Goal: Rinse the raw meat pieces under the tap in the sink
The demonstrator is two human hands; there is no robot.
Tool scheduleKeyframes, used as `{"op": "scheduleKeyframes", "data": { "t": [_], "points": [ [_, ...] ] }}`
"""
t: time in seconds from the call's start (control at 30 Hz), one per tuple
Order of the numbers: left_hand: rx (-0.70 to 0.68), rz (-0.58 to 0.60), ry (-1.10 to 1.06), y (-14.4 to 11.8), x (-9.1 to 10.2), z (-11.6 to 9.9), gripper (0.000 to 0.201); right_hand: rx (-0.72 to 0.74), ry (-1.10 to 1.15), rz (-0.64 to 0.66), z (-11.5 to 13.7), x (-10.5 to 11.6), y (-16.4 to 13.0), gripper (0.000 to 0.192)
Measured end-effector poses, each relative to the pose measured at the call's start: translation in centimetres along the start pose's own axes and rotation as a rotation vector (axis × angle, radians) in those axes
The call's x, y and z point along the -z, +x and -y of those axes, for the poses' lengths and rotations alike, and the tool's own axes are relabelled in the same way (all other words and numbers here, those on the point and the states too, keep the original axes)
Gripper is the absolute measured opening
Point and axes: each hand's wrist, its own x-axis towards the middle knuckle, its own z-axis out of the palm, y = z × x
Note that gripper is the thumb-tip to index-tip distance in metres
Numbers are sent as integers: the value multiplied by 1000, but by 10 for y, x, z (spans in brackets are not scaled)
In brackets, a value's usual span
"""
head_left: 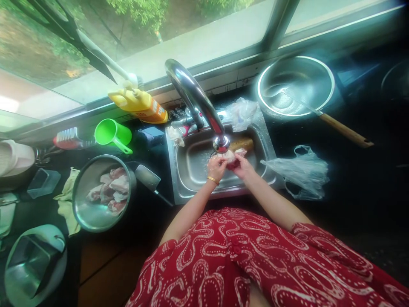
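Observation:
Both my hands meet over the steel sink (188, 170), just under the mouth of the curved faucet (191, 91). My left hand (217, 167), with a bangle at its wrist, is closed on one side of a piece of raw meat (228, 157). Gripping the other side is my right hand (243, 167). The meat is pale on top and red below. A brownish rounded thing (244, 143) lies in the sink behind it; its kind is unclear. More raw meat pieces (111, 187) sit in a steel bowl (78, 200) to the left.
Left of the sink are a cleaver-like blade (148, 177), a green mug (111, 133), a yellow bottle (143, 106) and a brush (68, 138). A plastic bag (303, 170) lies to the right, below a big strainer (329, 91) with a wooden-handled utensil (345, 128) across it.

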Motion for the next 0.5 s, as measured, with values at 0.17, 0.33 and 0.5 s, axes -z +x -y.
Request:
{"op": "scheduleKeyframes", "data": {
  "t": [0.17,0.33,0.5],
  "points": [
    [40,-13,-26,3,-1,0,8,45,9,43,-7,4,4,6],
    [44,13,-78,2,-4,2,11,93,-62,133,-13,9,6,14],
    [10,85,20,10,-3,11,17,116,-27,60,-15,10,-2,26]
  ]
}}
